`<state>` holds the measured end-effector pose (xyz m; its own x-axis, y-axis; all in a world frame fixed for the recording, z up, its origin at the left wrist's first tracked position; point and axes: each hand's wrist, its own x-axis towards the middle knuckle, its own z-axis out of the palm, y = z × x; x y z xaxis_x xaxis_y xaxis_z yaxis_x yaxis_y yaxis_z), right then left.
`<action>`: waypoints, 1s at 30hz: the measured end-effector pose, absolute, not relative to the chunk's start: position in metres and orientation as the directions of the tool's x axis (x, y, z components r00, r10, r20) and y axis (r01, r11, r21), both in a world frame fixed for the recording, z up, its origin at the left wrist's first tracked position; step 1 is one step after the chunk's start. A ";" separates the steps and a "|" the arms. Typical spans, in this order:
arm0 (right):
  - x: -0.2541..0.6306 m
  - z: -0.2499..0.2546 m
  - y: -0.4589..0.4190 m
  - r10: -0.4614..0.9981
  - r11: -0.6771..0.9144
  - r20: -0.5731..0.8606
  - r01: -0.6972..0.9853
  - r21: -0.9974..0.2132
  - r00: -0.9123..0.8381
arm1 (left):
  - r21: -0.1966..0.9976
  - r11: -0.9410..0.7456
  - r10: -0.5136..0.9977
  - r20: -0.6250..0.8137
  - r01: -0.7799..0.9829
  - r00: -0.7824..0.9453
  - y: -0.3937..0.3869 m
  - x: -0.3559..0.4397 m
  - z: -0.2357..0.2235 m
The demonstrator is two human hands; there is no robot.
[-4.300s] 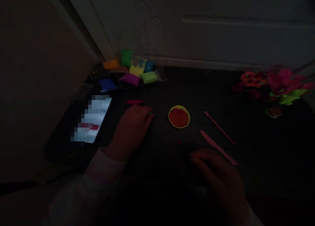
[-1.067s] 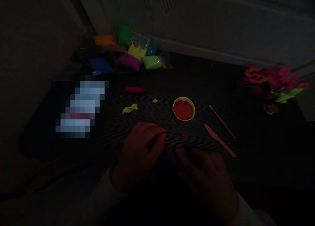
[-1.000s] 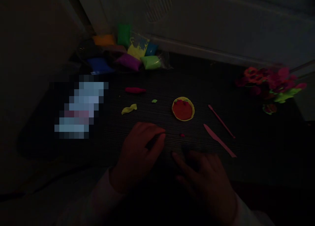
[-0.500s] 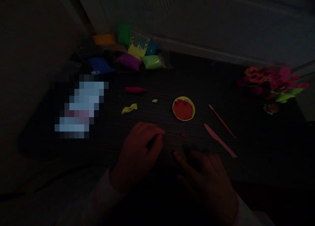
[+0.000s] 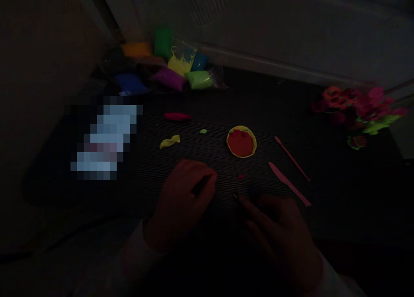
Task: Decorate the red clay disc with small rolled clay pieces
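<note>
Left hand (image 5: 183, 200) pinched, right hand (image 5: 283, 230) too dim to tell, my yellow-rimmed clay dish (image 5: 255, 142) is dotted only along its far side, one pink crumb (image 5: 240, 176) loose.

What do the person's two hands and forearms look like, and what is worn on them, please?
The left hand and the right hand are bare, with no gloves; I can see no ring or watch. Pale long sleeves reach the wrists: the left sleeve shows faint pinkish tints, the right sleeve looks plain pale. It is too dark to read any pattern.
</note>
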<state>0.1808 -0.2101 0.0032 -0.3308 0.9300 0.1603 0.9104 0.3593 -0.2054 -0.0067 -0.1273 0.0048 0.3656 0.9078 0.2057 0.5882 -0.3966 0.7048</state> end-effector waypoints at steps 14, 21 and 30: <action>0.176 0.003 -0.204 0.930 0.361 0.117 0.925 -0.118 -0.348 | 0.705 -0.402 0.906 0.212 0.584 0.367 -0.128 -0.008 0.004; 0.175 0.003 -0.204 0.927 0.370 0.115 0.921 -0.122 -0.357 | 0.704 -0.394 0.910 0.207 0.592 0.359 -0.127 -0.007 0.005; 0.177 0.002 -0.204 0.931 0.356 0.135 0.926 -0.124 -0.339 | 0.708 -0.394 0.909 0.206 0.585 0.363 -0.128 -0.008 0.004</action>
